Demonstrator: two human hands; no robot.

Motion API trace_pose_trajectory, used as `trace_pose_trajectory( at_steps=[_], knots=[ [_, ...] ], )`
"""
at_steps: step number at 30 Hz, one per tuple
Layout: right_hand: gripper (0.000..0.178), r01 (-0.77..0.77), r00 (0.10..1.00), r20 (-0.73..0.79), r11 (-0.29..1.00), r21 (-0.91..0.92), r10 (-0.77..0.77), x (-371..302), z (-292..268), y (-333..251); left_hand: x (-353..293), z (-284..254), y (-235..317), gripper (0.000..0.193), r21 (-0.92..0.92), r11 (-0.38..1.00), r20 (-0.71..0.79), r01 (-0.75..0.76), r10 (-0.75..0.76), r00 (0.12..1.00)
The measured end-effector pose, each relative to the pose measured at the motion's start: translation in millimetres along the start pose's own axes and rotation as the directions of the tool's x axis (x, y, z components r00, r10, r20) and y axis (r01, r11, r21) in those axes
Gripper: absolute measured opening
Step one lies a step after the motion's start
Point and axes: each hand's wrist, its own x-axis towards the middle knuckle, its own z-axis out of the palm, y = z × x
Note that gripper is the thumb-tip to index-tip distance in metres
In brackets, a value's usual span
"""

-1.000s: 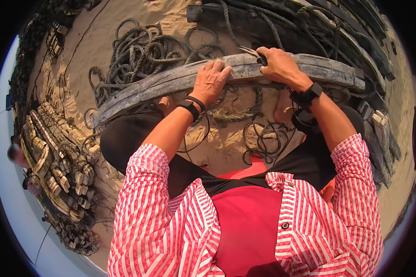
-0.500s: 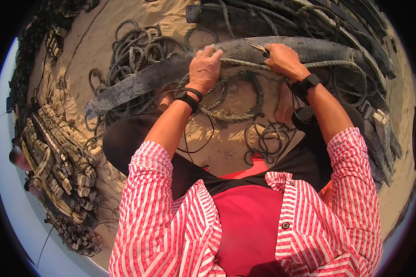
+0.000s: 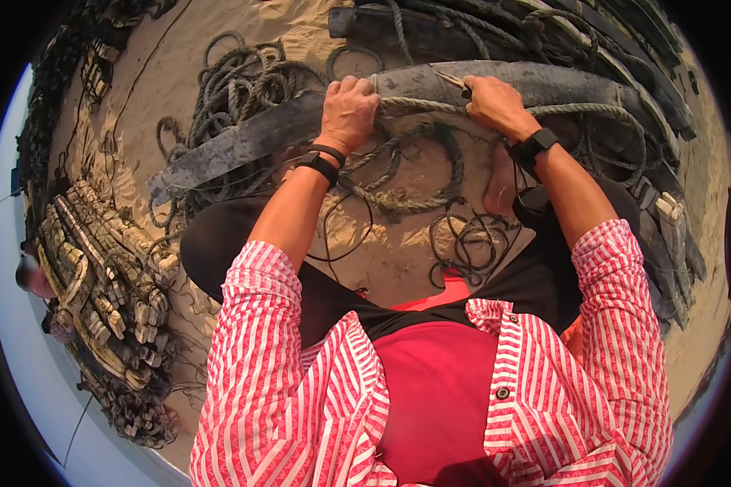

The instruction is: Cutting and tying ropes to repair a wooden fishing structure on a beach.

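A long dark, curved flat beam (image 3: 536, 79) lies across in front of me, with a thick grey-green rope (image 3: 430, 105) along its near edge. My left hand (image 3: 349, 112) is closed around the rope at the beam's middle, its fingertips curled out of sight. A thin pale tie circles the beam just right of its knuckles. Farther right, my right hand (image 3: 497, 105) is closed on a pointed metal tool (image 3: 452, 80) with a dark handle. The tool's tip points left over the beam; whether it is scissors or pliers I cannot tell.
A heap of tangled rope (image 3: 235, 89) lies on the sand at the left. Loose rope coils (image 3: 455, 166) and thin cord (image 3: 471, 239) lie between my legs. More roped dark beams (image 3: 430, 36) stand behind, and weathered bundles (image 3: 105, 284) lie far left. A person (image 3: 34, 277) shows at the left edge.
My left hand has shifted left along the beam and rope and turned knuckles-up, exposing the thin tie beside it. The right hand with the pointed tool has hardly moved.
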Motion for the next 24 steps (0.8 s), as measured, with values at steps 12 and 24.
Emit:
trace_pose_trajectory(
  at_steps=[12, 24],
  knots=[
    [0.025, 0.028, 0.999, 0.016, 0.999, -0.031, -0.027, -1, 2, -1, 10, 0, -16, 0.009, -0.227, 0.965, -0.094, -0.128, 0.109, 0.99],
    [0.024, 0.045, 0.999, 0.028, 0.998, -0.036, -0.044, 7, 10, -5, 8, -5, -7, 0.029, -0.334, 0.939, -0.058, 0.087, -0.112, 0.992]
  ],
)
